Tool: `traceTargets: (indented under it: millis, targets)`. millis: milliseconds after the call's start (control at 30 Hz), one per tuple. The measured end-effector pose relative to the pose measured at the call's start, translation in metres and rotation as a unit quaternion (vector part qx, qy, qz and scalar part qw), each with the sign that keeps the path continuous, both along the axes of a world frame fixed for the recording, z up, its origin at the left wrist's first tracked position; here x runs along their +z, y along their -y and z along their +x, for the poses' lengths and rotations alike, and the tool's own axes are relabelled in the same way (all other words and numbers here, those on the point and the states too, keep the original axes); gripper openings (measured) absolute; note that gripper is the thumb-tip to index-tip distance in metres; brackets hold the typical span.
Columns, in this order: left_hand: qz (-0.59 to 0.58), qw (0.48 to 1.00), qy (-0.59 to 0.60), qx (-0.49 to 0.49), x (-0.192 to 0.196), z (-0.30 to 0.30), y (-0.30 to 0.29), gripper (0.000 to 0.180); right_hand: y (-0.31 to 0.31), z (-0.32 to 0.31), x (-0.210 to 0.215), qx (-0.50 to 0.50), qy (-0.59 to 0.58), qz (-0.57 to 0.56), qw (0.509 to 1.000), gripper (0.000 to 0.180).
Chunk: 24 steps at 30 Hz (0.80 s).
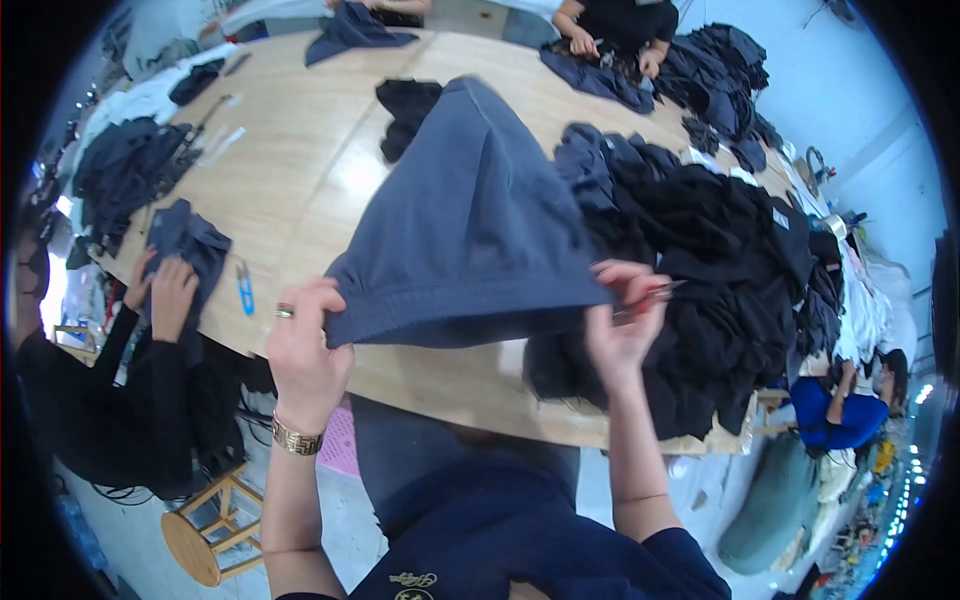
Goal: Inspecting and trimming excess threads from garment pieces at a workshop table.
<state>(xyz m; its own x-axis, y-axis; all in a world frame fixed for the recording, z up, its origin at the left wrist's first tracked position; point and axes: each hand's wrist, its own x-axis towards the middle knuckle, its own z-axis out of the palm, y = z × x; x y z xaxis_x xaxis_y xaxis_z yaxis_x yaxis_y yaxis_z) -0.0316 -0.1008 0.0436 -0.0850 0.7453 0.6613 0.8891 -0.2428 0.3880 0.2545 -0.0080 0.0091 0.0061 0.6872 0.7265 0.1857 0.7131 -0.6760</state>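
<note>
A blue-grey garment with a gathered elastic waistband (465,215) is stretched out in front of me above the table, its band edge towards me. My left hand (305,345) is closed on the left end of the band. At the other end, my right hand (628,325) pinches the band, and small red-handled thread snips (650,295) are tucked in the same hand with the tip pointing out to the right. Whether the garment is shorts or trousers I cannot tell.
A large heap of black garments (700,270) covers the table (290,180) on the right. Blue snips (245,288) lie to the left, near a co-worker's hands (172,285) on a grey garment. Another person (620,40) handles dark cloth across the table. A wooden stool (200,540) stands at lower left.
</note>
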Motion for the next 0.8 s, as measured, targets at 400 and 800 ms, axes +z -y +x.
traceTargets:
  millis: [400, 800]
  targets:
    - [-0.361, 0.762, 0.268, -0.467, -0.018, 0.089, 0.043, 0.022, 0.074, 0.033, -0.124, -0.094, 0.069, -0.28, 0.953, 0.029]
    - [-0.171, 0.527, 0.406, -0.727, 0.041, 0.302, 0.085, 0.019, 0.024, 0.034, -0.146, -0.081, -0.035, -0.279, 0.956, 0.02]
